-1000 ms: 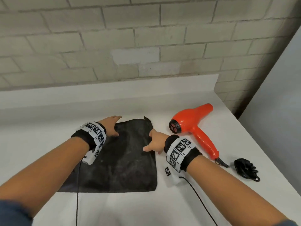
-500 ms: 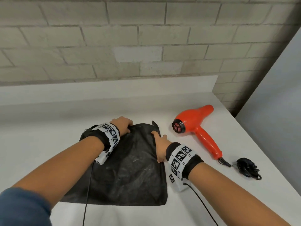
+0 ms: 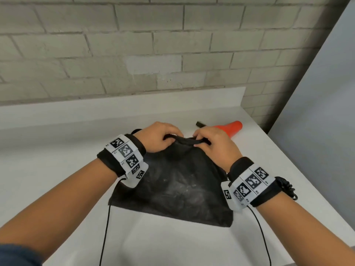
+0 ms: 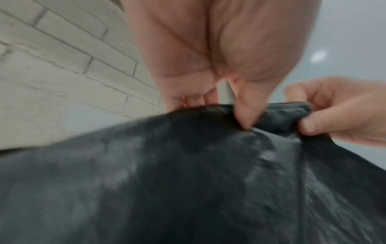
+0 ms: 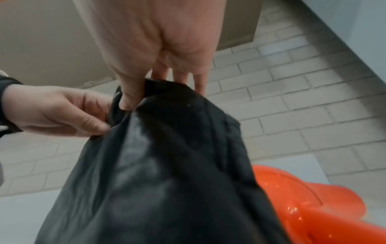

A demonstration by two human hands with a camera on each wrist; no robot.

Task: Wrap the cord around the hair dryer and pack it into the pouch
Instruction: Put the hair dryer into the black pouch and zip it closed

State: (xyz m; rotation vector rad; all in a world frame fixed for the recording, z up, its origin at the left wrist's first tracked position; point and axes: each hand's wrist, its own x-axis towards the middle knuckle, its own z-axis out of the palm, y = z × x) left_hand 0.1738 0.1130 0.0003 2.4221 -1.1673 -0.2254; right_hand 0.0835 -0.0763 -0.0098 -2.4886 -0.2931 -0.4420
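A black fabric pouch [image 3: 178, 185] is lifted by its top hem, its lower edge resting on the white counter [image 3: 57, 169]. My left hand [image 3: 159, 137] pinches the hem on the left and my right hand [image 3: 209, 143] pinches it on the right, close together. In the left wrist view my left thumb presses the pouch [image 4: 188, 181] hem, with the right hand [image 4: 334, 115] beside it. The orange hair dryer [image 3: 229, 127] lies behind my right hand, mostly hidden; the right wrist view shows the hair dryer [image 5: 313, 206] under the pouch [image 5: 167, 165]. Its coiled black cord [image 3: 287, 188] lies by my right wrist.
A brick wall [image 3: 153, 54] backs the counter. A grey panel [image 3: 317, 131] closes the right side, near the counter's right edge. A short black strip [image 3: 200, 124] pokes out behind my right hand.
Both hands slid together along the pouch's top edge and lifted it off the counter. The pouch went from lying flat to hanging in a peak, now covering most of the hair dryer.
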